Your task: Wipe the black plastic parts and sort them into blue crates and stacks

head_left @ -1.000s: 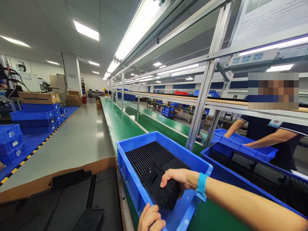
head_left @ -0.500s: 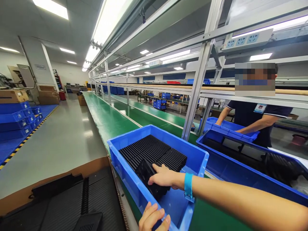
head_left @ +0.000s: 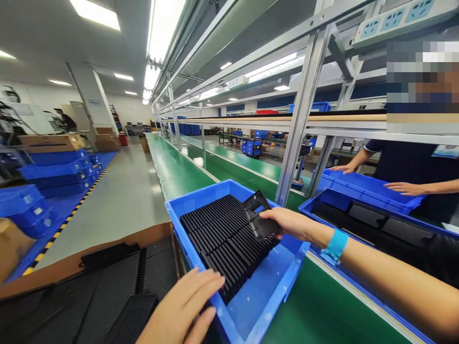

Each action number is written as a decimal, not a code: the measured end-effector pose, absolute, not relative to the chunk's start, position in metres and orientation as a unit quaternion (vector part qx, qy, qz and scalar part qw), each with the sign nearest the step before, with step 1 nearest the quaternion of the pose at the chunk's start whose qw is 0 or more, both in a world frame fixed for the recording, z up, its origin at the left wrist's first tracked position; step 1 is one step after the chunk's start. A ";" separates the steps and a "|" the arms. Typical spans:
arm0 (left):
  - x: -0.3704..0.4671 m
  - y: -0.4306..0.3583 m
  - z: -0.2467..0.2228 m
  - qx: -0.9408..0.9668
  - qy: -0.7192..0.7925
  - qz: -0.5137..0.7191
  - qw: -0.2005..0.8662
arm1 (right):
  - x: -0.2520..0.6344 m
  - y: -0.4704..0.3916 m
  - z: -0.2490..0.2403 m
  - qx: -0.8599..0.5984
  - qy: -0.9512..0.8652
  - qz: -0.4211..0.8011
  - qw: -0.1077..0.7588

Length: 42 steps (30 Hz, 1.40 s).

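My right hand (head_left: 281, 220) grips a black plastic housing part (head_left: 258, 215) with a rectangular cut-out, tilted above the blue bin. A bright blue band circles that wrist. Beneath it, rows of thin black parts (head_left: 222, 239) stand packed on edge in the blue bin (head_left: 283, 282), whose near right floor is bare. My left hand (head_left: 186, 306) is by the bin's near left wall, fingers stretched out and holding nothing. Left of it, an open cardboard box (head_left: 118, 241) contains black ribbed parts (head_left: 103, 291).
A green bench (head_left: 179, 172) runs away ahead, with a metal frame post (head_left: 301, 110) behind the bin. At right stands another blue bin (head_left: 358, 253) with black parts. Beyond it, a co-worker's hands (head_left: 405, 188) touch a blue bin. Stacked blue crates (head_left: 60, 177) are at left.
My right hand has lifted from the bin's near part, moving up and right with the black housing part. My left hand has let go of the bin's rim. The view has shifted.
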<state>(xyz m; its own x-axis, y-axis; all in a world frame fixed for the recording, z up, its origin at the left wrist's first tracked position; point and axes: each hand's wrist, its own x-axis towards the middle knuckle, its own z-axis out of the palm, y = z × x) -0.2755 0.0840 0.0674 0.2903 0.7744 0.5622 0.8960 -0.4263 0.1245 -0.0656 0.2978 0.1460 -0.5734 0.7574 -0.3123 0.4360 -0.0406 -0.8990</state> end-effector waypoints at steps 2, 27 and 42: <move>-0.275 0.113 0.101 -0.827 -0.538 -0.162 0.029 | -0.043 0.312 0.134 -0.465 -0.670 0.554 0.165; -0.273 0.207 0.155 -0.885 -0.416 0.119 -0.171 | -0.017 0.335 0.080 -0.424 -0.808 0.385 0.142; -0.315 0.151 0.176 -0.790 -0.579 -0.185 0.083 | -0.103 0.308 0.094 -0.215 -0.973 0.054 -0.071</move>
<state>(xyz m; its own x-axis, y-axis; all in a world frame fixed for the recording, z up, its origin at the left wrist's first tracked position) -0.3152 0.1513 0.1756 0.2608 0.8842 0.3876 0.9454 -0.3151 0.0828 -0.1029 0.3075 0.0941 -0.8976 0.4103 -0.1613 0.4256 0.9019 -0.0742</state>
